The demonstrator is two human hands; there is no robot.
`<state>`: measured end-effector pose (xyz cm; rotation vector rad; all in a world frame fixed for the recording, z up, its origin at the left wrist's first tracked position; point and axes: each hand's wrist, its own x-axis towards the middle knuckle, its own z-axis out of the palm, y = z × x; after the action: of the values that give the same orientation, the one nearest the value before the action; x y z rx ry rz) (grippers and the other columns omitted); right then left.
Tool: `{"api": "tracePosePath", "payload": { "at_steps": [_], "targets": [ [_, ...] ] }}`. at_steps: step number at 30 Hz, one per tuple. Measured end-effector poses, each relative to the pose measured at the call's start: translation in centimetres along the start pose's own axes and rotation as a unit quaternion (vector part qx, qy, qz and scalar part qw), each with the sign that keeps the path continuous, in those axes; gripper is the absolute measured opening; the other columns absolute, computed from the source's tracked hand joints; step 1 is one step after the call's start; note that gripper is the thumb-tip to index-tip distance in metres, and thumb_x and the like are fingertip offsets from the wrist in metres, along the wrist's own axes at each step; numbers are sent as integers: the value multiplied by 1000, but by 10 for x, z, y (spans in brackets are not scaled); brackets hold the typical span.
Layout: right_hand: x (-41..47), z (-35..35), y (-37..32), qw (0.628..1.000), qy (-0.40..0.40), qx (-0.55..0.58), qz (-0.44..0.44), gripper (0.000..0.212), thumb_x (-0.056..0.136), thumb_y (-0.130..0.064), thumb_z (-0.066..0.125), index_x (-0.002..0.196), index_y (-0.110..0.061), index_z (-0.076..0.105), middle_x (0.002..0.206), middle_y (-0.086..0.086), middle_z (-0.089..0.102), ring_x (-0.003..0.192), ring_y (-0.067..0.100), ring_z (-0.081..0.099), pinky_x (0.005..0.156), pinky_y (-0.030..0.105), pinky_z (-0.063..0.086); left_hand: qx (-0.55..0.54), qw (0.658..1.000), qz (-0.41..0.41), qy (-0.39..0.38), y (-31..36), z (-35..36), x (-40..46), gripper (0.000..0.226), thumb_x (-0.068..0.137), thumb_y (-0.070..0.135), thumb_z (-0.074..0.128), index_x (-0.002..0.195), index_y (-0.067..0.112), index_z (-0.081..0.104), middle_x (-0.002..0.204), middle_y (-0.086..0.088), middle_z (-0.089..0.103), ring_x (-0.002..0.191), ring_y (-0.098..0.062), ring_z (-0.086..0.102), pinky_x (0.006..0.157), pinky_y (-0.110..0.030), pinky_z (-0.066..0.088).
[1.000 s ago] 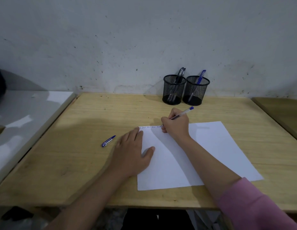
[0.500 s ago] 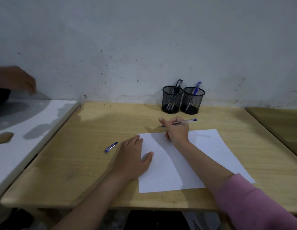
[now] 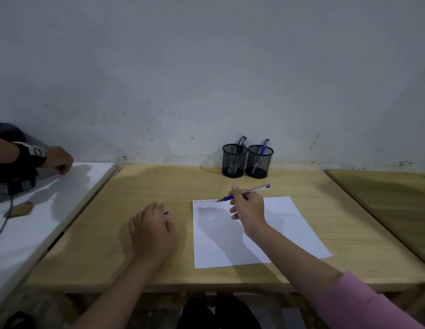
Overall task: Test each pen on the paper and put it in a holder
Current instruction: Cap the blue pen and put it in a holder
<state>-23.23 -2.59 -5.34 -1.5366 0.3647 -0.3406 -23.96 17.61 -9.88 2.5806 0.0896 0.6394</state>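
The right hand pinches a blue-grip pen, its tip just at the top edge of the paper beside a row of small test marks. The left hand hovers over a blue cap on the desk; I can't tell whether its fingers touch it. Beyond the right hand, two mesh holders stand touching. With nothing pinning the sheet, it might slide, and the cap could roll off from a clumsy grab.
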Motion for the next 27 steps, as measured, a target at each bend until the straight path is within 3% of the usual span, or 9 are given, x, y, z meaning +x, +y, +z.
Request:
{"api": "tracePosePath", "payload": {
  "at_steps": [3,6,11,15,22,27],
  "targets": [
    [-11,-4,-4,1000,-6,-4,-1,34,93,-33,57,87,0,66,65,5,58,51,15,53,47,27,45,-24,999,-25,-35,-6,-7,-1,21,79,6,56,93,11,71,89,-11,68,84,-35,58,68,-37,45],
    [-18,-9,-9,1000,-7,-2,-2,31,93,-32,56,87,-2,66,67,4,58,52,15,53,47,26,45,-45,998,-6,-37,-4,-11,-3,16,78,3,56,75,11,70,75,-9,64,74,-34,58,58,-33,43],
    [-28,-19,-14,999,-35,13,4,24,91,-25,60,92,-2,68,69,4,59,54,14,55,48,26,49,-138,987,-17,-76,6,-21,-11,13,80,6,59,87,12,68,85,-3,64,73,-17,57,62,-25,40],
    [-40,-21,-21,996,-82,15,-6,16,90,-17,61,91,-3,69,66,4,59,50,11,54,47,25,48,-295,947,-66,-110,36,-45,-17,15,81,10,64,88,22,68,83,10,64,74,-3,59,59,-17,42],
    [-59,-26,-43,991,-116,42,-50,13,90,-15,61,82,-9,70,63,5,59,49,10,54,48,26,47,-423,897,-63,-115,63,-70,-22,12,78,8,70,85,17,74,88,5,72,80,-4,65,55,-5,44],
    [-65,-31,-50,989,-128,44,-62,15,91,-15,60,81,-11,70,64,5,59,52,10,54,50,27,48,-459,876,-57,-136,75,-80,-28,13,78,5,69,82,17,73,90,1,72,78,-7,64,55,-8,46]
  ]
}}
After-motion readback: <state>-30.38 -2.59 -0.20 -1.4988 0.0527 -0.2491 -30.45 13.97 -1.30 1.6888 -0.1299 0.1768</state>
